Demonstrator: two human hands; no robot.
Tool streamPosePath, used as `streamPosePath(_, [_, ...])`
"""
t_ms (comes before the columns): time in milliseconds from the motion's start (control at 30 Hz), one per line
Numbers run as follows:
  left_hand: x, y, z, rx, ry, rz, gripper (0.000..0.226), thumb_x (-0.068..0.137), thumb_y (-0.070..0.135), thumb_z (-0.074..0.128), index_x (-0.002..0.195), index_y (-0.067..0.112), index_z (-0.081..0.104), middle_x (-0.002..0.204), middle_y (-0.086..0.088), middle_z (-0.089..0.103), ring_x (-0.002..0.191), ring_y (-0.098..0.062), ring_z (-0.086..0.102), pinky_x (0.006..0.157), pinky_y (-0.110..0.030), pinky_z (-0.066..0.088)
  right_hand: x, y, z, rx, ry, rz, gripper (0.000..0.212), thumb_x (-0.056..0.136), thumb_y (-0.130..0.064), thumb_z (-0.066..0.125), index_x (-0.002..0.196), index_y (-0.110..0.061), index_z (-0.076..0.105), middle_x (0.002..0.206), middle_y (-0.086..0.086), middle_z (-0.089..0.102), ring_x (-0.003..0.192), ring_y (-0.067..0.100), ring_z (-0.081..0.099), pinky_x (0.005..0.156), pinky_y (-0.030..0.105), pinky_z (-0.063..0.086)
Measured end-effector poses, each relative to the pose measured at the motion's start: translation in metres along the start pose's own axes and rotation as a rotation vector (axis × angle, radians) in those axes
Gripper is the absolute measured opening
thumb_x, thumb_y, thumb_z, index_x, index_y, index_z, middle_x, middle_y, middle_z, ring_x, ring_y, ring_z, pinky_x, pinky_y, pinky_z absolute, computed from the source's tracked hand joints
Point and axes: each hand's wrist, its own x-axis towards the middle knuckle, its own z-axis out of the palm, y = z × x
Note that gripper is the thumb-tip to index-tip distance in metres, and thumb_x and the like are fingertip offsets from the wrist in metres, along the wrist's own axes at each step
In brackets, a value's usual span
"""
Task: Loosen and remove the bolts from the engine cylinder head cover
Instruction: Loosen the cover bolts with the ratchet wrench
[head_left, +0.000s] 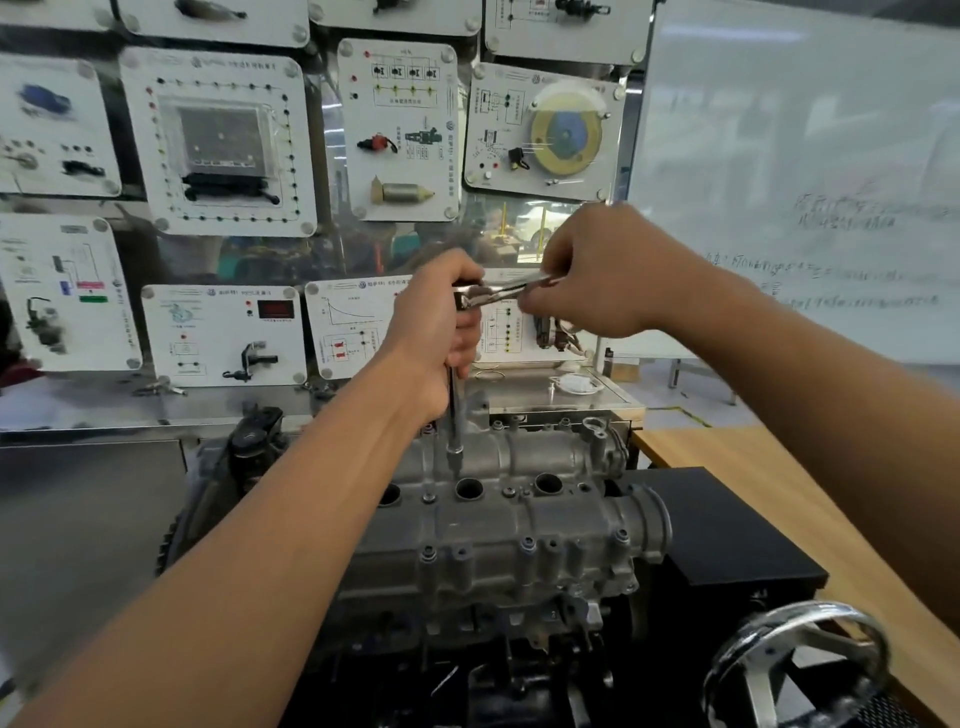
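The grey cylinder head cover (498, 525) lies below me on its stand, with several bolts along its edges, one being a bolt (429, 554) on the near side. A ratchet wrench (498, 291) sits on a long vertical extension bar (455, 415) whose socket stands on the cover near a round plug hole (469, 489). My left hand (439, 327) grips the top of the extension bar just under the ratchet head. My right hand (597, 270) grips the ratchet's handle, which runs horizontally to the right.
A black block (727, 540) and a chrome handwheel (800, 670) sit at the right of the engine. A wooden bench (727, 452) runs along the right. Behind stand a wall of white training panels (218, 140) and a whiteboard (805, 171).
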Motion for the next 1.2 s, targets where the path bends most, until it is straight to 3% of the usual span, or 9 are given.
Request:
streamPosePath(133, [0.002,0.002,0.026,-0.048,-0.045,-0.006,0.038,0.084,0.031,0.053,0.050,0.024,0.039,0.044,0.009,0.026,0.042,-0.011,0.017,0.059,-0.037,0.012,-0.015,0.014,-0.024,-0.057,0.040,-0.017,0.029,0.078,-0.041,0.072,0.059,-0.019,0.066,0.057,0.003,0.059,0.058,0.019,0.054,0.056,0.030,0.043])
streamPosePath(333, [0.009,-0.016,0.039,-0.048,-0.047,-0.073,0.038,0.087,0.030,0.052,0.054,0.022,0.035,0.044,0.007,0.025,0.042,-0.011,0.018,0.047,-0.028,0.019,-0.031,0.035,-0.024,-0.009,-0.062,-0.043,0.033,0.086,-0.036,0.072,0.072,-0.007,0.074,0.068,0.014,0.067,0.067,0.028,0.060,0.056,0.030,0.043])
streamPosePath(500, [0.013,-0.023,0.040,-0.030,-0.023,-0.105,0.035,0.085,0.032,0.053,0.058,0.021,0.033,0.043,0.007,0.026,0.041,-0.012,0.018,0.046,-0.027,0.021,-0.031,0.042,-0.018,0.049,-0.073,0.000,0.025,0.086,-0.036,0.073,0.069,-0.018,0.075,0.062,-0.001,0.067,0.058,0.009,0.057,0.053,0.022,0.041])
streamPosePath(600, [0.014,-0.024,0.041,-0.011,-0.013,-0.110,0.034,0.084,0.033,0.054,0.060,0.020,0.033,0.043,0.007,0.027,0.042,-0.012,0.018,0.048,-0.028,0.023,-0.032,0.043,-0.016,0.050,-0.065,0.018,0.026,0.086,-0.036,0.073,0.069,-0.016,0.075,0.063,0.002,0.068,0.056,0.009,0.056,0.050,0.018,0.041])
streamPosePath(800, [0.016,-0.027,0.041,-0.003,-0.002,-0.093,0.031,0.081,0.034,0.055,0.059,0.021,0.038,0.044,0.007,0.028,0.042,-0.012,0.019,0.048,-0.028,0.024,-0.044,0.022,-0.027,-0.026,-0.115,0.012,0.035,0.087,-0.038,0.069,0.079,-0.004,0.074,0.074,0.015,0.069,0.071,0.026,0.063,0.065,0.036,0.052])
streamPosePath(933, [0.019,-0.028,0.042,-0.082,0.002,-0.059,0.046,0.083,0.024,0.054,0.038,0.024,0.041,0.043,0.009,0.032,0.040,-0.010,0.020,0.039,-0.020,0.021,-0.068,-0.014,-0.045,-0.016,-0.264,-0.061,0.047,0.083,-0.044,0.066,0.063,-0.002,0.057,0.053,0.008,0.050,0.050,0.027,0.052,0.050,0.037,0.044])
streamPosePath(1000, [0.017,-0.027,0.045,-0.122,0.005,-0.050,0.040,0.084,0.019,0.053,0.046,0.024,0.042,0.043,0.010,0.036,0.039,-0.008,0.021,0.036,-0.016,0.020,-0.073,-0.025,-0.051,-0.021,-0.353,-0.062,0.040,0.085,-0.037,0.063,0.059,-0.008,0.050,0.047,0.001,0.049,0.045,0.024,0.053,0.050,0.044,0.051])
streamPosePath(1100, [0.013,-0.024,0.044,-0.074,0.042,-0.069,0.035,0.086,0.025,0.053,0.053,0.021,0.042,0.043,0.008,0.036,0.039,-0.009,0.023,0.042,-0.021,0.022,-0.066,-0.020,-0.056,-0.144,-0.395,-0.068,0.027,0.092,-0.024,0.059,0.074,-0.005,0.068,0.057,0.002,0.069,0.053,0.016,0.067,0.058,0.039,0.057])
streamPosePath(1200, [0.009,-0.027,0.041,-0.024,0.095,-0.076,0.035,0.089,0.034,0.051,0.058,0.021,0.040,0.043,0.007,0.031,0.042,-0.011,0.024,0.049,-0.028,0.024,-0.057,0.003,-0.057,-0.123,-0.380,-0.074,0.019,0.094,-0.021,0.060,0.096,-0.012,0.077,0.077,-0.001,0.074,0.065,0.013,0.067,0.070,0.036,0.058])
